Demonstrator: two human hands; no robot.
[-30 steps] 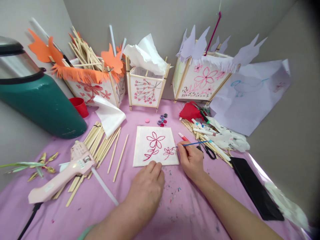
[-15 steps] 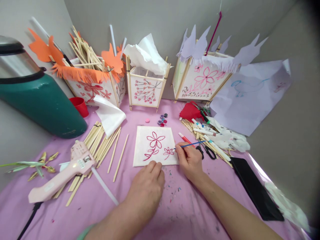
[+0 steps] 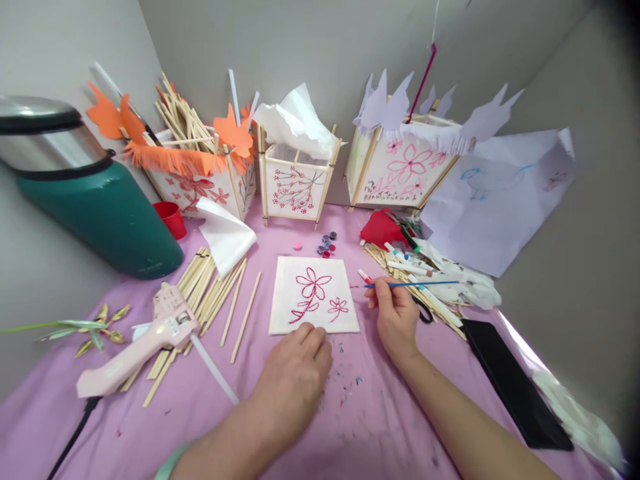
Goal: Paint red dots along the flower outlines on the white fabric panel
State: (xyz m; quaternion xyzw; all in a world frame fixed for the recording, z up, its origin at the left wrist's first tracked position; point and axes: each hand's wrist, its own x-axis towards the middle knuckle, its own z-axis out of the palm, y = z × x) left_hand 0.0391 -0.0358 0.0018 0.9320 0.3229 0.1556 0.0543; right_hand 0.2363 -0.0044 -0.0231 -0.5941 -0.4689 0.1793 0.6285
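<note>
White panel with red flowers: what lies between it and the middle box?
In the head view, small paint pots and a pink disc lie there, beyond the panel, on purple tablecloth.

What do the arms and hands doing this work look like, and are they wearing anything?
They're a person's own. The left hand and right hand wear no gloves, and I see no watch. A pale green edge shows on the left arm at the bottom of the picture; whether cuff or band, I can't tell. The right arm shows no sleeve.
</note>
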